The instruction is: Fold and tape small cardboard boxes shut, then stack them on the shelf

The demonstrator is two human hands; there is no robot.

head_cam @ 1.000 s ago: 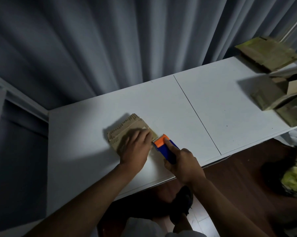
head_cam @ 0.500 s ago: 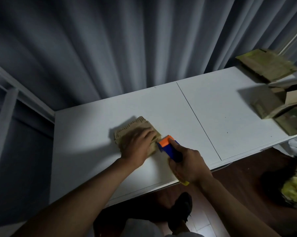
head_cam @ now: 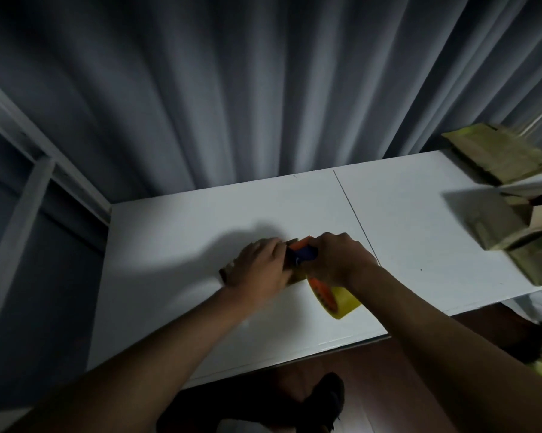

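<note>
Near the table's [head_cam: 176, 232] front edge, a cardboard box [head_cam: 224, 272] is pressed flat under the left hand [head_cam: 258, 270]; a tape dispenser [head_cam: 304, 256] is grasped by the right hand [head_cam: 338, 259].

right hand [head_cam: 338, 260]: swings tape dispenser [head_cam: 304, 254] up over the box | left hand [head_cam: 260, 270]: now covers box [head_cam: 224, 273] | yellow roll [head_cam: 341, 300]: newly exposed

Small brown cardboard box [head_cam: 227, 271] flat on table [head_cam: 176, 245].
</note>
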